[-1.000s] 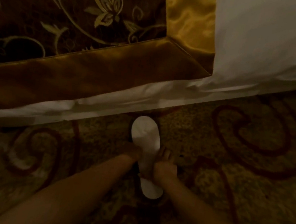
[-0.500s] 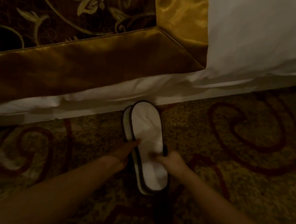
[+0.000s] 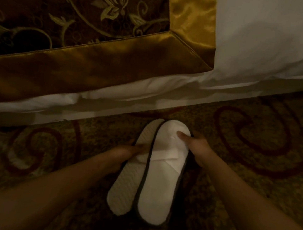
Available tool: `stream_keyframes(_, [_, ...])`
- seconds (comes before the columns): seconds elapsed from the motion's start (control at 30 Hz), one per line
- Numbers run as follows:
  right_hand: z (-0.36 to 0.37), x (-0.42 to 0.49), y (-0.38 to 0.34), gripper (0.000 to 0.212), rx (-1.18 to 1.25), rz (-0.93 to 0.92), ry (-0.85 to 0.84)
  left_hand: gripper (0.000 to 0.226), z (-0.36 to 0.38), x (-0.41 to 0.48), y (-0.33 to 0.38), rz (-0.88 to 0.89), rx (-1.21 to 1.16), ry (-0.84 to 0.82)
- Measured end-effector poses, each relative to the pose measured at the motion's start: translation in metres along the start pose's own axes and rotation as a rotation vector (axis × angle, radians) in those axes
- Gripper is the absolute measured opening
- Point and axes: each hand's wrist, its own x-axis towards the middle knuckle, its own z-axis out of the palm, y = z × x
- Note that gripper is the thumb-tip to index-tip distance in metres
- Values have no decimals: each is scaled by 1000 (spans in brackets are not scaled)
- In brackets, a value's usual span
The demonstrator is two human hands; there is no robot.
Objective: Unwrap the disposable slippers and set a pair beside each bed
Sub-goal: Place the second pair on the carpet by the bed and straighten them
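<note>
Two white disposable slippers with dark edging lie close together on the carpet just below the bed's edge, toes toward the bed. The left slipper (image 3: 126, 183) shows its ribbed sole and leans partly under the right slipper (image 3: 159, 192), which lies strap side up. My left hand (image 3: 124, 154) grips the left slipper at its middle. My right hand (image 3: 196, 147) holds the toe of the right slipper, thumb pressed on top. No wrapper is in view.
The bed (image 3: 257, 41) fills the top of the view, with a white sheet, a gold-bordered brown floral runner (image 3: 88, 65) and a white bed skirt (image 3: 148, 97). The patterned carpet (image 3: 254, 163) with red swirls spreads to both sides.
The slippers were stacked as one a second ago. They have since come apart sideways and now lie side by side. My right hand has moved up to the toe.
</note>
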Motion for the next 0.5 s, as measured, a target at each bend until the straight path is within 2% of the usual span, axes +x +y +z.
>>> stream_keyframes(0.1, [-3, -3, 2, 70, -30, -15, -24, 22, -5, -2, 6, -45, 28, -2])
stream_keyframes(0.17, [-7, -4, 3, 66, -22, -20, 40, 15, -4, -4, 8, -49, 30, 41])
stream_keyframes(0.27, [-21, 1, 7, 63, -71, -21, 130, 25, -5, -6, 8, -69, 18, 194])
stream_keyframes(0.37, [-29, 10, 13, 62, -164, -57, 138, 38, -11, -5, 3, -49, 19, 304])
stream_keyframes(0.5, [-20, 25, 11, 65, -245, -50, 129, 45, -13, -3, -4, 36, 102, 470])
